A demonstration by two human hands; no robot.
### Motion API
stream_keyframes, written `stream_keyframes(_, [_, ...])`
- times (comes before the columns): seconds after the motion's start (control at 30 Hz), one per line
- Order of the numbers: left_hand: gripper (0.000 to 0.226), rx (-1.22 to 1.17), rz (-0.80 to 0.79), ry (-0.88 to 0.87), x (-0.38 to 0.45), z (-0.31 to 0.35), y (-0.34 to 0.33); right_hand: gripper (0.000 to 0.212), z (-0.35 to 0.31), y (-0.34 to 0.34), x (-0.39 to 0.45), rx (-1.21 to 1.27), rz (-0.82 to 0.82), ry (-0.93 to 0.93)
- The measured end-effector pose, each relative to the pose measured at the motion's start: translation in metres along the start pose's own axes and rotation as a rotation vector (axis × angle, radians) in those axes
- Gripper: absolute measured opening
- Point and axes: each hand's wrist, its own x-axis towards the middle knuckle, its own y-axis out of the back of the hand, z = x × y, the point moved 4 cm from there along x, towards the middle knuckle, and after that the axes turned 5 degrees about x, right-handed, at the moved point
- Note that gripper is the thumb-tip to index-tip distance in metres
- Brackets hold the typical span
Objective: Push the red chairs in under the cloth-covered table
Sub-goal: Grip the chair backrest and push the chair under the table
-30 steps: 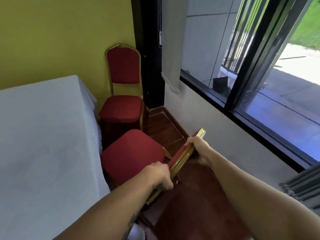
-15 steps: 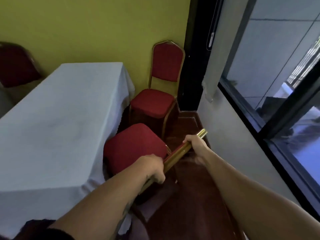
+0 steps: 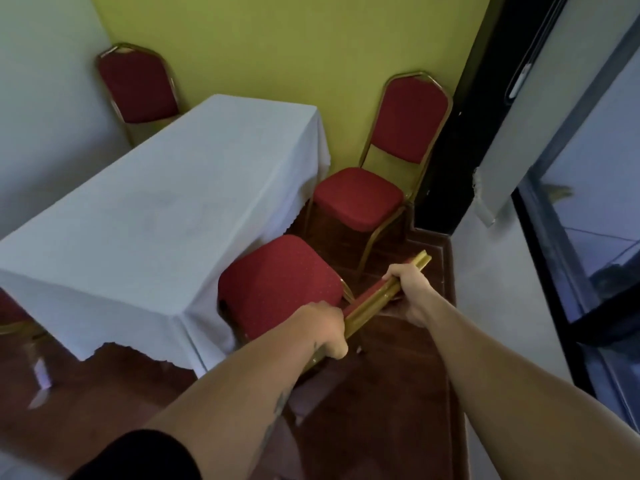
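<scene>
A table under a white cloth (image 3: 166, 216) fills the left middle. Right below me stands a red chair with a gold frame (image 3: 277, 289), its seat edge touching the cloth's right side. My left hand (image 3: 325, 332) and my right hand (image 3: 410, 289) both grip the gold top rail of its backrest, one at each end. A second red chair (image 3: 363, 199) stands beyond it by the table's far right corner, its seat apart from the cloth. A third red chair (image 3: 136, 86) is behind the table's far left end.
A yellow wall (image 3: 277, 46) backs the table. A grey wall (image 3: 502, 289) under a dark-framed window (image 3: 571, 254) runs close along the right, leaving a narrow strip of dark wooden floor (image 3: 381, 410). Part of another red chair (image 3: 10, 313) shows at the far left edge.
The view has swung left and pulled back, so the whole table and the far-left chair now show. Both hands stay on the backrest rail, and the near chair sits about the same against the cloth.
</scene>
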Motion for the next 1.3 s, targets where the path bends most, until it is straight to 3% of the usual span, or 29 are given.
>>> stream_keyframes(0.1, [0.04, -0.026, 0.006, -0.005, 0.01, 0.004, 0.005, 0.052, -0.012, 0.001, 0.011, -0.084, -0.019, -0.022])
stream_keyframes(0.2, [0.041, -0.049, 0.024, 0.012, 0.02, 0.006, 0.008, 0.028, -0.024, -0.001, 0.023, -0.175, -0.041, -0.019])
stream_keyframes(0.3, [0.042, -0.066, 0.028, 0.024, 0.029, 0.006, 0.012, 0.017, -0.035, -0.006, 0.035, -0.237, -0.062, -0.017])
stream_keyframes(0.63, [0.039, -0.214, 0.016, 0.199, 0.069, 0.012, 0.049, 0.028, -0.083, -0.021, 0.101, -0.316, -0.214, -0.048])
stream_keyframes(0.8, [0.039, -0.305, 0.055, 0.322, 0.095, 0.021, 0.068, 0.057, -0.108, -0.028, 0.134, -0.361, -0.298, -0.073])
stream_keyframes(1.1, [0.033, -0.503, 0.122, 0.455, 0.12, 0.022, 0.081, 0.06, -0.135, -0.041, 0.164, -0.407, -0.333, -0.049])
stream_keyframes(1.3, [0.071, -0.724, 0.16, 0.49, 0.127, 0.008, 0.069, 0.06, -0.143, -0.056, 0.178, -0.463, -0.372, -0.06])
